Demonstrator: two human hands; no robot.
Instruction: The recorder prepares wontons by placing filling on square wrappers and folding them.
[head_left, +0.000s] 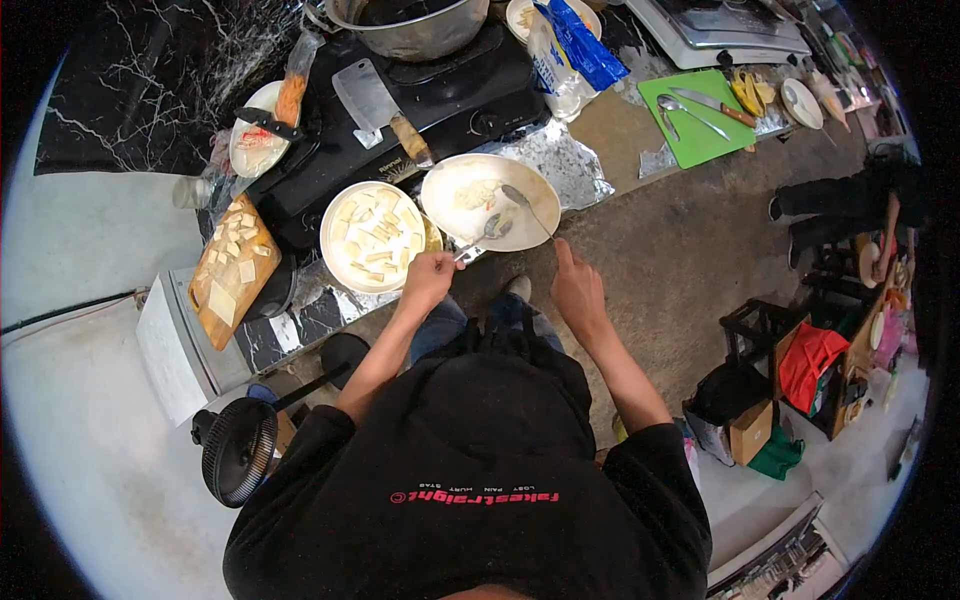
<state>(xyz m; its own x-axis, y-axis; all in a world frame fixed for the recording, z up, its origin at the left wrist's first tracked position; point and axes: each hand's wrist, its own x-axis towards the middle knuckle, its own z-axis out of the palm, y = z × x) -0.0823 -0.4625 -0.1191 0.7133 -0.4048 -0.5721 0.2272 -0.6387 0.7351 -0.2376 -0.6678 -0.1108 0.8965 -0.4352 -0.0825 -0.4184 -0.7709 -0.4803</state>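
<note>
My left hand (429, 283) grips the handle of a metal spoon (496, 226), its bowl resting low in a white oval dish (442, 169). From the right, my right hand (579, 289) holds a second spoon (517, 196) by its handle, the index finger stretched along it. Inside the dish lies a pale, lumpy paste (477, 194) with small orange bits. Left of it stands a round white plate (328, 232) with several pale yellow cut pieces (382, 234) spread over it. A dark-handled cleaver (367, 94) lies on the black Rinnai gas stove (442, 112) behind the dish.
A wooden cutting board (247, 289) with pale cubes sits at the left. Behind are a large metal pot (416, 34) and a blue-white bag (566, 60). A green cutting board (694, 139) holds a knife and spoons. Another person (840, 202) stands far right; a fan (240, 450) stands lower left.
</note>
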